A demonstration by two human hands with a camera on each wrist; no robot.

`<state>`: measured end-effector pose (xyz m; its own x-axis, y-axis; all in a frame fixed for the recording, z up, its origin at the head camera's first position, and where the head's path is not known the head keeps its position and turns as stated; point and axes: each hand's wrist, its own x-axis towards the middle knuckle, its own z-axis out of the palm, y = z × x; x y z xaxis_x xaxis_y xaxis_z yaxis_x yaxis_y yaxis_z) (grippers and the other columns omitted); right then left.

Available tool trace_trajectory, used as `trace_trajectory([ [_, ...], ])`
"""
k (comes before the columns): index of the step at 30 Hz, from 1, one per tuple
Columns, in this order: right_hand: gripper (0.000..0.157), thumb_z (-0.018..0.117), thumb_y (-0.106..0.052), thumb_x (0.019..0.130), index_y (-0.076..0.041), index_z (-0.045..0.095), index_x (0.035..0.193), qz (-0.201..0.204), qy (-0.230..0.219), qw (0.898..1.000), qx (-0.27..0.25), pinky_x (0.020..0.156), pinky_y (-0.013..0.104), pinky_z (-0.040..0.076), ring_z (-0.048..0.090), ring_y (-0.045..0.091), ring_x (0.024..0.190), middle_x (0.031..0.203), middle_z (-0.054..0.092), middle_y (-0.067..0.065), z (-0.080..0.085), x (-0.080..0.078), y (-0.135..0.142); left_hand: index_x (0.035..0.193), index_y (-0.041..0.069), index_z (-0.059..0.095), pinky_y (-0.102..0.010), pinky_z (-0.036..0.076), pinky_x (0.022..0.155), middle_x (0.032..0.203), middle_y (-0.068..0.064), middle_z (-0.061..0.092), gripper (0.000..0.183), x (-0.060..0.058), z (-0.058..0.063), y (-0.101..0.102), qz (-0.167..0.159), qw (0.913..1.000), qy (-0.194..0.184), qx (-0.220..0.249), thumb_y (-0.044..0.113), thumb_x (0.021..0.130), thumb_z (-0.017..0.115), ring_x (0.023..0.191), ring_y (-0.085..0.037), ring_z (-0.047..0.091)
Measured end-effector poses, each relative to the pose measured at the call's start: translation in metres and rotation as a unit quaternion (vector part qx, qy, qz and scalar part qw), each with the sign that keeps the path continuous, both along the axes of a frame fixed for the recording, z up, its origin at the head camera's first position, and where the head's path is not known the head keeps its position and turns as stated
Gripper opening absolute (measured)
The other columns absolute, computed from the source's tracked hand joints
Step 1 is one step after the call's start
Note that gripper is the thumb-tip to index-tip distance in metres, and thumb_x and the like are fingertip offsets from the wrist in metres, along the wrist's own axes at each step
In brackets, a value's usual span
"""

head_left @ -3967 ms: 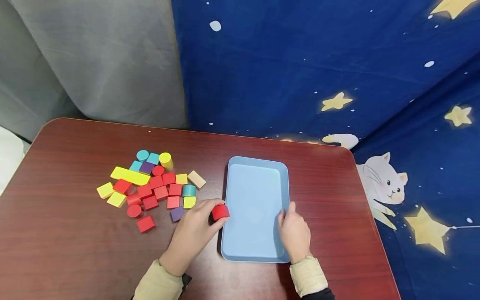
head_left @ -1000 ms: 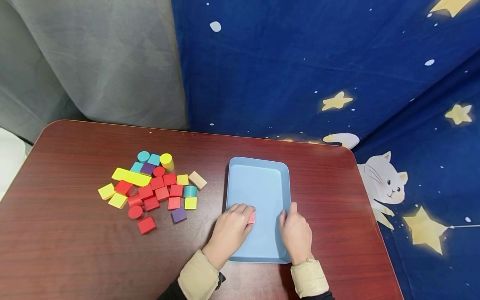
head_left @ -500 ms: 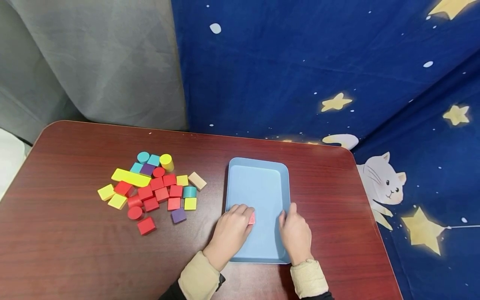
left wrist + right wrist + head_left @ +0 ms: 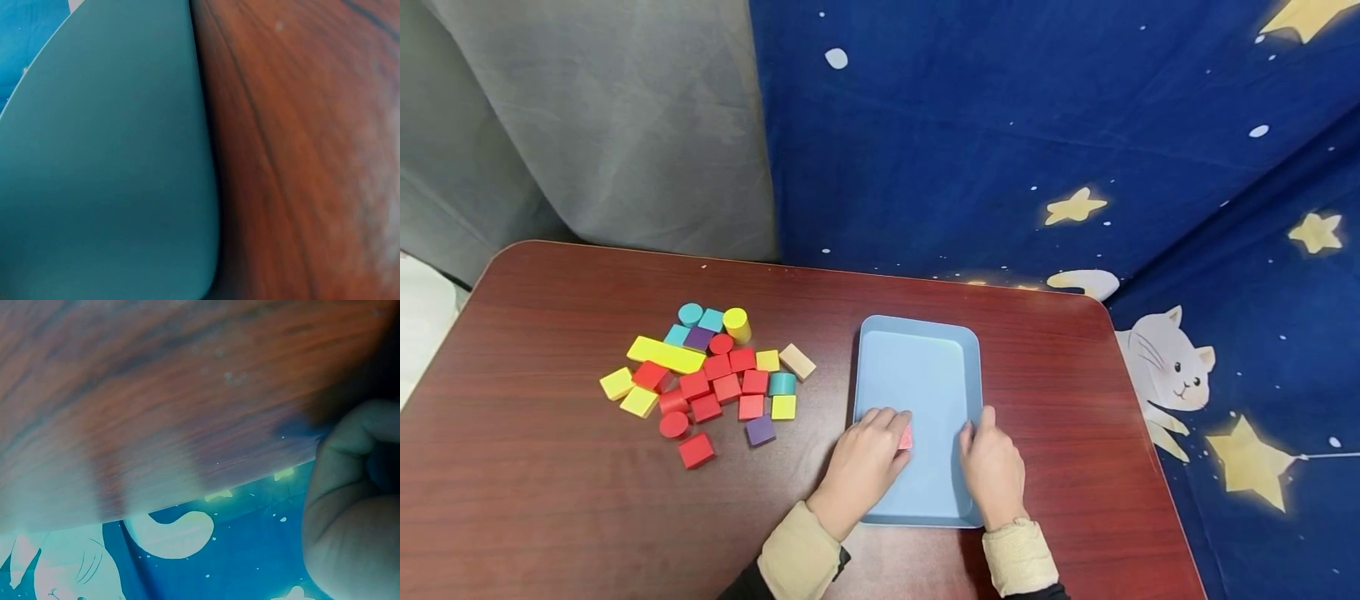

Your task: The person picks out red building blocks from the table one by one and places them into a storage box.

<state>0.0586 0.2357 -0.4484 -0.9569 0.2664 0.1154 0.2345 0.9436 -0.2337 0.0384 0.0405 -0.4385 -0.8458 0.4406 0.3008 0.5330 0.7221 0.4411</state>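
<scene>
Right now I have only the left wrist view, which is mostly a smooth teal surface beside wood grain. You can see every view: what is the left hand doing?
Observer: In the head view, the left hand holds a pinkish block within the light blue tray.
Operator: My picture shows none of that. And the other one?
Observer: The right hand grips the tray by its right side.
Operator: Anything else lying nearby?
Observer: Yes, a cluster of loose blocks, red, yellow, teal, purple and one plain wood, lies on the table to the left of the tray.
</scene>
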Motion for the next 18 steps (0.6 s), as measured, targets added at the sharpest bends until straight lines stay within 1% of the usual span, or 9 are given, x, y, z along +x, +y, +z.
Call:
trace_trajectory([
  [2,0.021,0.058,-0.017,0.097,-0.001,0.047,0.091,-0.001,0.001,1.0,-0.001,0.035,0.045,0.036,0.057,0.04,0.045,0.053,0.054,0.016,0.0,0.0,0.0,0.117,0.008,0.071,-0.03,0.059,0.081,0.104,-0.002,0.072,0.045,0.0,0.0,-0.001,-0.005,0.9999,-0.009,0.008,0.024,0.078,0.087,0.097,-0.017,0.067],
  [4,0.021,0.058,-0.017,0.097,-0.001,0.047,0.091,-0.003,-0.001,1.0,-0.002,0.035,0.045,0.036,0.057,0.04,0.045,0.053,0.054,0.016,0.0,0.0,0.0,0.118,0.008,0.07,-0.031,0.059,0.084,0.107,-0.002,0.072,0.045,0.0,0.001,-0.003,-0.011,0.9997,-0.018,0.015,0.025,0.08,0.086,0.1,-0.017,0.067],
  [9,0.021,0.057,-0.018,0.098,-0.001,0.047,0.092,-0.005,-0.006,1.0,-0.003,0.036,0.045,0.037,0.058,0.04,0.047,0.054,0.055,0.017,-0.001,0.0,0.0,0.113,0.011,0.072,-0.03,0.058,0.086,0.106,0.001,0.073,0.033,0.0,0.0,-0.006,-0.021,0.9983,-0.031,0.045,0.023,0.084,0.082,0.1,-0.015,0.067],
  [14,0.021,0.057,-0.019,0.098,0.0,0.047,0.092,-0.005,-0.005,1.0,-0.006,0.037,0.047,0.038,0.059,0.042,0.048,0.055,0.056,0.018,0.0,0.0,0.0,0.111,0.013,0.073,-0.029,0.058,0.087,0.106,0.003,0.073,0.025,0.001,0.002,-0.008,-0.015,0.9958,-0.036,0.083,0.02,0.087,0.079,0.101,-0.014,0.067],
  [18,0.022,0.057,-0.019,0.098,0.0,0.048,0.092,-0.003,-0.006,1.0,-0.005,0.036,0.046,0.037,0.057,0.04,0.046,0.055,0.055,0.017,0.0,0.001,0.0,0.107,0.014,0.073,-0.028,0.057,0.093,0.107,0.003,0.073,0.019,0.003,0.005,-0.011,-0.008,0.9922,-0.033,0.12,0.017,0.089,0.077,0.105,-0.014,0.067],
])
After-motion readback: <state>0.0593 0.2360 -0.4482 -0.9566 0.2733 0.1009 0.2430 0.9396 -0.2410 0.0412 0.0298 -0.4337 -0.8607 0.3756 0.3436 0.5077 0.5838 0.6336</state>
